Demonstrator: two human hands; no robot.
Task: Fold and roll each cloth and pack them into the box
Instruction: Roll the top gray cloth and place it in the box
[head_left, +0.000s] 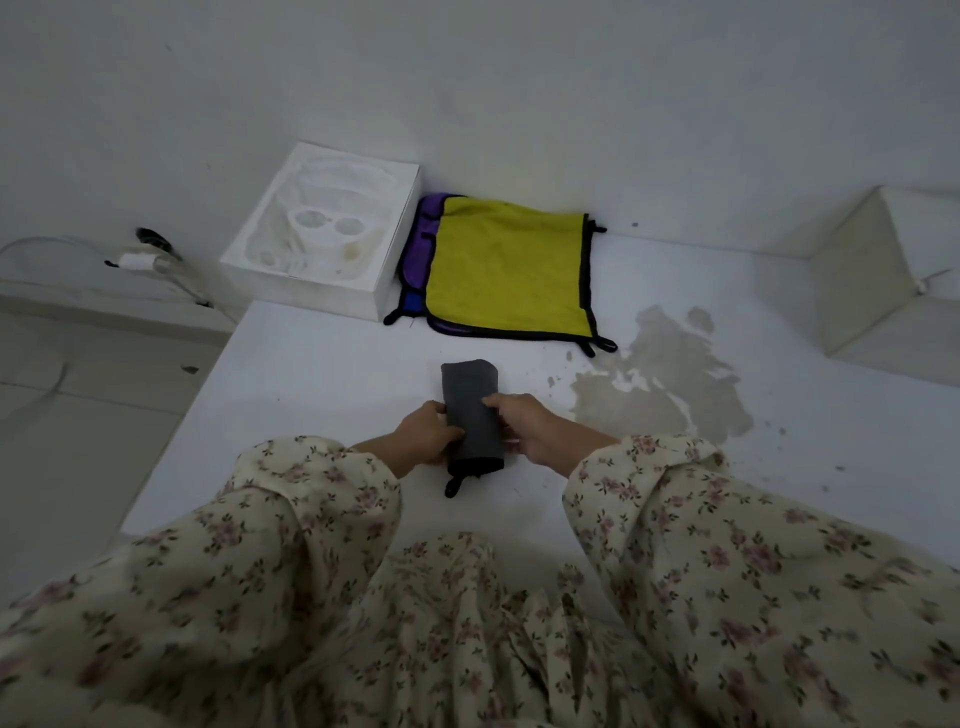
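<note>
Gripping the grey cloth (472, 410) from both sides: left hand (428, 431) w/ fingers curled over its left edge, right hand (519, 423) w/ thumb on top and fingers round the right edge, so each grip is closed on the fabric. Cloth lies on the worktop (311, 374) right in front of the person, folded into a narrow strip running away from them, hang loop (453, 487) poking out at the near end. Looks like folding is done on this one and rolling is about to start or only just begun; can't see a formed roll. Rest of the job is mostly ahead, imo: a flat stack waits at the back, yellow cloth (506, 270) on top, purple cloth (428, 218) and blue cloth (413, 301) showing under its left side, none folded small or rolled. White box (395, 260) touches the stack's left edge; top shows a moulded insert, no cloth in it. Second white boxy shape (872, 275) sits far right, unclear what it is. Path from cloth to box looks open. Dried-looking stain (660, 384) spreads right of the hands, near but apart from the grey cloth; best kept off it. Cable (47, 244) & plug (137, 260) lie off to the left, well apart.
</note>
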